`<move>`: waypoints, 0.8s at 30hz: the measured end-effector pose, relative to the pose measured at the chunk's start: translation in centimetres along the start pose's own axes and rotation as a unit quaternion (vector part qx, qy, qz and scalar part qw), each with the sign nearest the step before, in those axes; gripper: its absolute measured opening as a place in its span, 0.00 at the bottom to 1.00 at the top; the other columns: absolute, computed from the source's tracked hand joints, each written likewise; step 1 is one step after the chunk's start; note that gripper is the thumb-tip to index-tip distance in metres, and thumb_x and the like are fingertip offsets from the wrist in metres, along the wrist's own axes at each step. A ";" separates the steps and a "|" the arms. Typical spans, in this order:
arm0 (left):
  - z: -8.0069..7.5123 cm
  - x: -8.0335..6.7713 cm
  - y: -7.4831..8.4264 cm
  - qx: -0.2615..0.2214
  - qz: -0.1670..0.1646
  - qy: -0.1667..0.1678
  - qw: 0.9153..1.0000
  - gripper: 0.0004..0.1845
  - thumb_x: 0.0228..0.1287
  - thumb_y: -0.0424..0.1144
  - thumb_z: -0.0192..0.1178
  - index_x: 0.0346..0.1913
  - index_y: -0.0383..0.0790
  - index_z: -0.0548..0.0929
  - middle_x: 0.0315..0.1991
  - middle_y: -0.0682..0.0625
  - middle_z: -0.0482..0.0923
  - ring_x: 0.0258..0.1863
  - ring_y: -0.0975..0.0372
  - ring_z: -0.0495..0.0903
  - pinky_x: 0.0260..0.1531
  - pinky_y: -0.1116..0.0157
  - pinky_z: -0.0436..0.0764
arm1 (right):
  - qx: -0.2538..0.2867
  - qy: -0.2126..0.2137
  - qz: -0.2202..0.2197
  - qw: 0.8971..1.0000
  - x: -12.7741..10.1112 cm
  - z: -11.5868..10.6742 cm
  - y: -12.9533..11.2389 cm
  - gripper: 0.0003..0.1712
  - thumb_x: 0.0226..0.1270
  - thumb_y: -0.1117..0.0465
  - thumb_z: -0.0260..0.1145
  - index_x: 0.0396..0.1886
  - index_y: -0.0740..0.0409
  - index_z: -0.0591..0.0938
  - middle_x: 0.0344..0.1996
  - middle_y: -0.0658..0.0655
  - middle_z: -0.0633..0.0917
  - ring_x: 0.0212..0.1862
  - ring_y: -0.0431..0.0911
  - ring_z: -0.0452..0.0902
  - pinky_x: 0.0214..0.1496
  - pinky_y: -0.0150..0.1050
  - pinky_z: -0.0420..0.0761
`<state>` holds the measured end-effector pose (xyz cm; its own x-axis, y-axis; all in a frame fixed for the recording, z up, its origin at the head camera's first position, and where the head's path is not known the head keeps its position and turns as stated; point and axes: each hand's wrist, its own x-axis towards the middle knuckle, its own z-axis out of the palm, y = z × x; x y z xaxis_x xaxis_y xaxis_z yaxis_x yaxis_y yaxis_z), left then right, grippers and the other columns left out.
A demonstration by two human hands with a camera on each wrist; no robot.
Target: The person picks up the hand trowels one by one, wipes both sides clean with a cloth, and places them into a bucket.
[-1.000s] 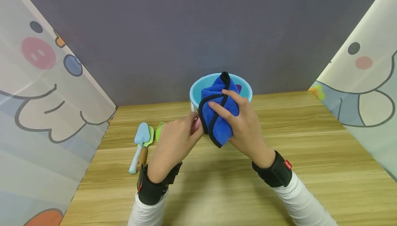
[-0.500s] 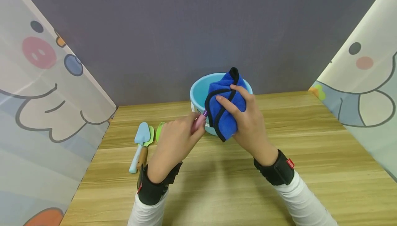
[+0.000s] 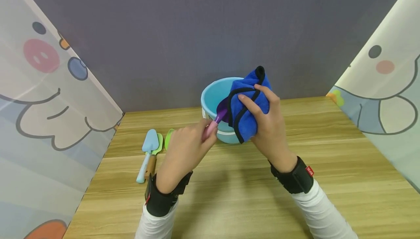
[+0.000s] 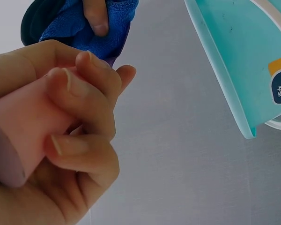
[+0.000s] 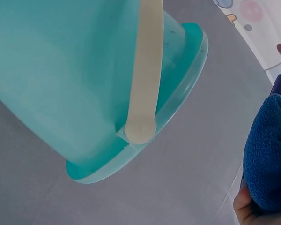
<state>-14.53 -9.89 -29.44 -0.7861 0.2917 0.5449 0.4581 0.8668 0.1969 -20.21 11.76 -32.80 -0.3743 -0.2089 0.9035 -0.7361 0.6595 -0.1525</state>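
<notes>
My left hand [image 3: 185, 146] grips the pink handle of a small shovel [image 3: 222, 113] whose purple neck and part of the blade show. In the left wrist view the fingers curl around its pink handle [image 4: 30, 122]. With my right hand [image 3: 269, 126] I hold a blue cloth [image 3: 244, 104] with black edging, folded over the far part of the blade, which it hides. Both are held over the near rim of a light blue bucket [image 3: 214, 89]. The right wrist view shows the cloth [image 5: 269, 154] beside the bucket [image 5: 61, 70].
On the wooden table [image 3: 328, 159] to the left lie a light blue trowel [image 3: 150, 142] and a green one with a brown handle [image 3: 150, 166]. Another green tool [image 3: 168, 138] is partly hidden behind my left hand. A grey wall [image 3: 210, 31] rises behind the bucket.
My right hand and the cloth have moved right and slightly away, along the shovel. The purple neck and part of the blade have come into sight. My left hand stays in place.
</notes>
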 end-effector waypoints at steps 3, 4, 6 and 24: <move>-0.1 0.0 -0.1 -0.003 -0.004 -0.002 1.000 0.09 0.69 0.45 0.61 0.39 0.42 0.83 0.15 0.58 0.62 0.14 0.65 0.63 0.15 0.68 0.61 | 0.006 0.008 0.006 1.000 0.0 -0.1 0.1 0.42 0.55 0.70 0.78 0.66 0.42 0.70 0.69 0.68 0.63 0.70 0.70 0.66 0.67 0.65 0.75; -0.2 0.0 -0.1 -0.004 -0.006 -0.003 1.000 0.09 0.69 0.45 0.61 0.40 0.43 0.83 0.16 0.58 0.62 0.14 0.65 0.63 0.15 0.68 0.61 | 0.009 0.011 0.008 1.000 0.0 -0.1 0.2 0.41 0.56 0.70 0.77 0.66 0.42 0.70 0.69 0.67 0.63 0.70 0.70 0.66 0.67 0.65 0.74; -0.3 -0.1 -0.2 -0.009 -0.013 -0.008 1.000 0.09 0.69 0.45 0.61 0.42 0.43 0.84 0.16 0.57 0.64 0.14 0.64 0.64 0.16 0.67 0.62 | 0.013 0.018 0.012 1.000 0.1 -0.2 0.2 0.41 0.56 0.70 0.76 0.66 0.42 0.70 0.69 0.67 0.63 0.70 0.70 0.66 0.67 0.65 0.74; -0.5 -0.3 -0.3 -0.022 -0.023 -0.011 0.999 0.11 0.68 0.45 0.62 0.46 0.42 0.86 0.16 0.57 0.67 0.14 0.64 0.65 0.16 0.67 0.64 | 0.005 0.035 0.033 0.999 0.3 -0.8 0.5 0.40 0.57 0.70 0.77 0.65 0.42 0.72 0.69 0.65 0.64 0.71 0.69 0.66 0.68 0.64 0.74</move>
<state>-14.19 -10.44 -29.25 -0.8158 0.2608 0.5162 0.4384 0.8610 0.2579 -20.22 12.62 -32.25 -0.3819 -0.1146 0.9171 -0.7176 0.6621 -0.2161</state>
